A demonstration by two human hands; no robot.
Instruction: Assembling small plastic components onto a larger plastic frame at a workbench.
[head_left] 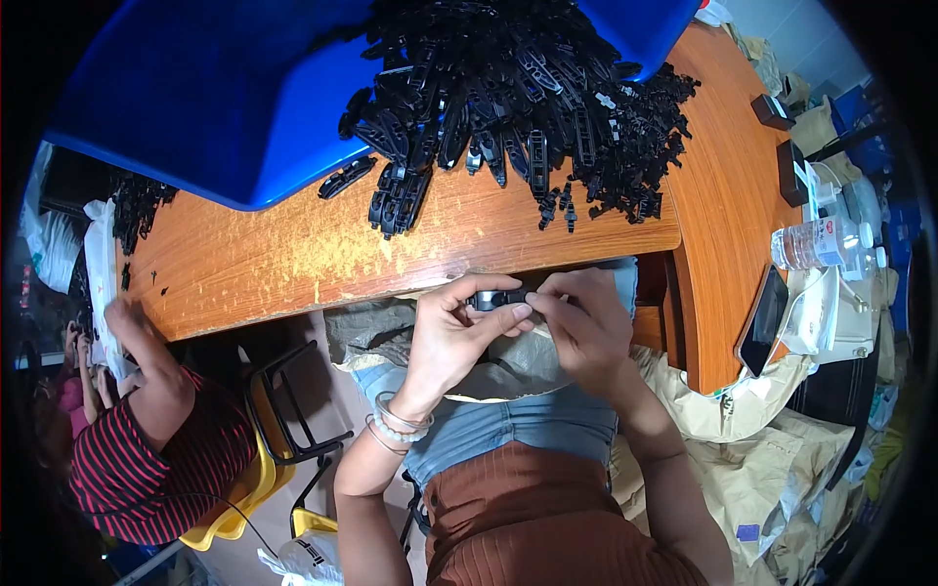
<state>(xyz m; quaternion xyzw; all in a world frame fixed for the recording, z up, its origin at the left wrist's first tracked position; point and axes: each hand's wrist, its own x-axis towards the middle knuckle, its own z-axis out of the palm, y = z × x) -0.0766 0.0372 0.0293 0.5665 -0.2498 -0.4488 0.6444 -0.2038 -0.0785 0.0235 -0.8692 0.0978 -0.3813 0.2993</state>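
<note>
Black plastic part [483, 300] pinched in the left hand [457, 327] just before the wooden table's [327, 244] near edge, the right hand [586, 322] at its right end, grip indeterminable, with heaped black parts [508, 98] and a blue bin [195, 107] beyond.

an assembly workshop, by its heap of black plastic parts [508, 98], blue bin [195, 117] and brown worktable [225, 264]

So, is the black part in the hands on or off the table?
Off the table: the left hand holds the black part outside the table's edge, with the right hand at one end.
</note>
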